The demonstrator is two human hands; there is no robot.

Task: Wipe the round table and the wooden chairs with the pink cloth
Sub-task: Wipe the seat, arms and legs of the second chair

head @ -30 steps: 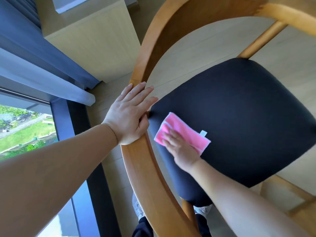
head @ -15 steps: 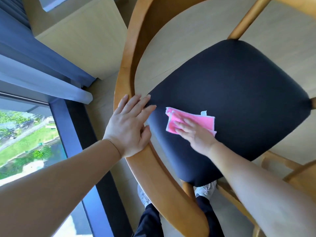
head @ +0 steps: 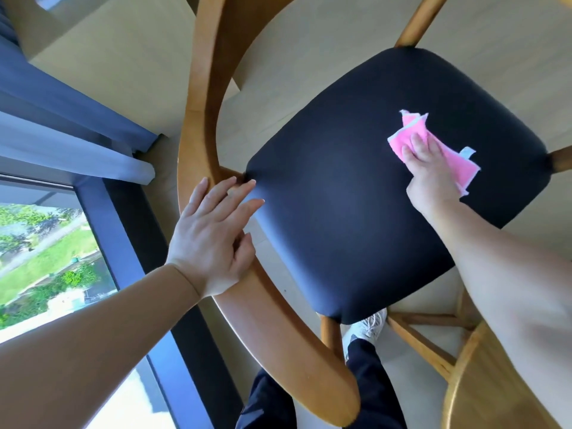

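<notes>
Since the earlier frame, the right hand has swept the crumpled pink cloth across the black padded seat toward its far side, fingers flat and together. The left hand, fingers spread, steadies the curved wooden chair back. Overlapping strokes with even pressure would serve best.

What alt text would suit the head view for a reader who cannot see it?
A right hand presses a pink cloth on a wooden chair's dark seat. The left hand rests on its curved armrest.

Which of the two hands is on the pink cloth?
The right hand, out on the dark chair seat, presses the pink cloth flat. The left hand has no cloth; it rests on the curved wooden backrest.
</notes>
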